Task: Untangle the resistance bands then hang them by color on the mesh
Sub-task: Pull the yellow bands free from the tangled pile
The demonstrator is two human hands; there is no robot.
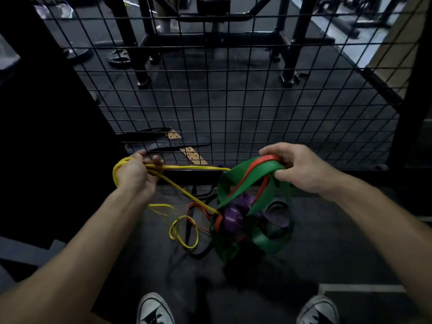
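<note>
Mesh (233,101) behind | yellow band (187,167) taut sideways, left hand (135,175) to tangle (252,206)

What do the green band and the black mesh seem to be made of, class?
Green band: probably rubber or latex, smooth with a slight sheen; a flat strip that curls and folds limply. Mesh: likely metal wire, dark-coated; thin, straight, rigid bars in a grid.

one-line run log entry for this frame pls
phase: untangling | left hand: pulling yellow band taut | right hand: gripping green band and red band at knot top | mesh: nothing hung in view
</note>
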